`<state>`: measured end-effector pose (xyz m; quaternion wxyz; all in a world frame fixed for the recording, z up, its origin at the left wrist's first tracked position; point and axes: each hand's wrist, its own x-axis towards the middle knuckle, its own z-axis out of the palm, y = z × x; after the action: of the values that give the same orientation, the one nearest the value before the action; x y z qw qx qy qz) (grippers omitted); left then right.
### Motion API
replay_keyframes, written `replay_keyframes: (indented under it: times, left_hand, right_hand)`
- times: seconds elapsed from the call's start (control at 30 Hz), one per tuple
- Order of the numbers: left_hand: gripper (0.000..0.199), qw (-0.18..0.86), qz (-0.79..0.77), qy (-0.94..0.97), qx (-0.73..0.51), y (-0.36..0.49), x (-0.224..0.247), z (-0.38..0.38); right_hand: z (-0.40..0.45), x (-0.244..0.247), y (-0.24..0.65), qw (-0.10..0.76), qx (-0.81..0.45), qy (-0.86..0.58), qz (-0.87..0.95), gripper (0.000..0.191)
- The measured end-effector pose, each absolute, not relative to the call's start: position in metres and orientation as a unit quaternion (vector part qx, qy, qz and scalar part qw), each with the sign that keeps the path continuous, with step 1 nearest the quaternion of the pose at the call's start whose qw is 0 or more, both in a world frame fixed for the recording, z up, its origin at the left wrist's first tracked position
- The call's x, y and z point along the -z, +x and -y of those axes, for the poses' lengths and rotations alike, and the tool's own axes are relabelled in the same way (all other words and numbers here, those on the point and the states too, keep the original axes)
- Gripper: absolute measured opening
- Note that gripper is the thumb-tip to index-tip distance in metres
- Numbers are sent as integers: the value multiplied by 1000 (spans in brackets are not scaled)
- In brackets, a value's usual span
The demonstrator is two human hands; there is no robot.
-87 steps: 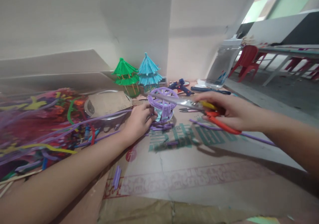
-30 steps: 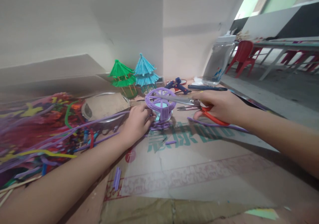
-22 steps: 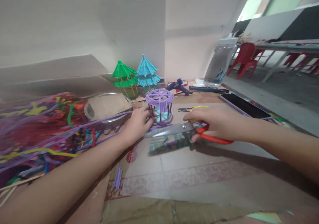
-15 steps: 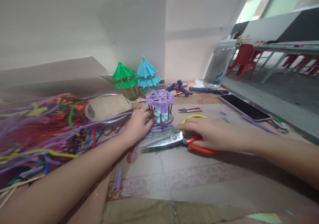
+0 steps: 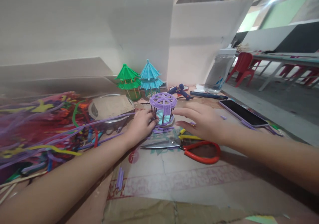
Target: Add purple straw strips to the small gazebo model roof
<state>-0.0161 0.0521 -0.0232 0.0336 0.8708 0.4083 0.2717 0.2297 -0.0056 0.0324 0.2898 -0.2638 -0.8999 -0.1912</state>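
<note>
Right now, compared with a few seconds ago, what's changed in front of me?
Your right hand has let go of the scissors, which came down from the top of the purple model and now lie on the cardboard. That hand is now open at the model's right side; contact is unclear. Your left hand stays at its left, and the green and blue models stand as before.

From my end I count two peaked models (image 5: pixel 150 76), one purple model (image 5: pixel 166 109) mid-frame, one pair of scissors (image 5: pixel 172 144) below it, one phone (image 5: pixel 243 113) at right.
</note>
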Motion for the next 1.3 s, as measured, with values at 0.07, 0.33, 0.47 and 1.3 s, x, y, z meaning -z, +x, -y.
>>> replay_keyframes:
  times: [0.07, 0.33, 0.47, 1.3]
  left_hand:
    - [15, 26, -404, 873, -274, -17, 23, -53]
    - [19, 3, -408, 877, -253, -16, 20, -51]
    - [21, -24, -408, 878, -250, -15, 19, -47]
    - [20, -90, -375, 883, -268, -18, 20, -45]
  right_hand:
    - [-9, -27, 222, 312, 222, -229, 895, 35]
    - [-28, -8, 209, 421, 194, -285, 839, 51]
    - [-22, -3, 209, 438, 146, -268, 846, 48]
    - [-15, -2, 210, 461, 98, -296, 831, 14]
